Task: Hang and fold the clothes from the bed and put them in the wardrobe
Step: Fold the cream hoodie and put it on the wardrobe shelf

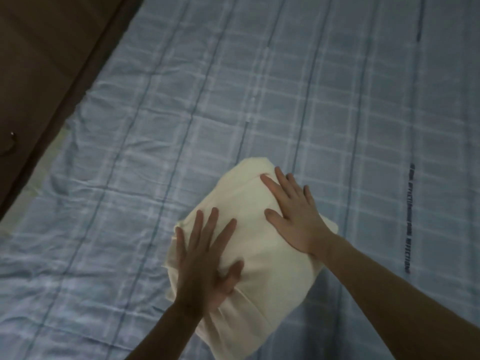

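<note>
A cream-coloured folded garment (257, 237) lies on the bed (337, 100), a compact, thick bundle set at a slant, its long sides running from lower right toward upper left. It sits in the nearer part of the visible bed, well in from the bed's left edge, and its lower end reaches close to the near edge of the view. What kind of garment it is cannot be told from the folds.

Both hands rest flat on top of it. The left hand (205, 261) lies over the bundle's left side, fingers straight and spread, pointing away from the person, the thumb stretched out to the right across the cloth; its grip is released, the palm pressing down rather than holding. The outermost finger lies along the bundle's left border. The right hand (293, 216) lies over the upper right part, also with straight, spread fingers angled toward the upper left, thumb out to the left; its grip is released too, palm flat against the fabric. The two hands are apart, with a strip of cream cloth between them. Both forearms are bare.

The bed is covered by a pale blue sheet with a checked pattern of lighter lines and thin darker stripes, creased most toward the left edge. Past that left edge stands dark brown wooden furniture (39, 61), with a small dark knob or handle (10, 144) on it; the light is dim
</note>
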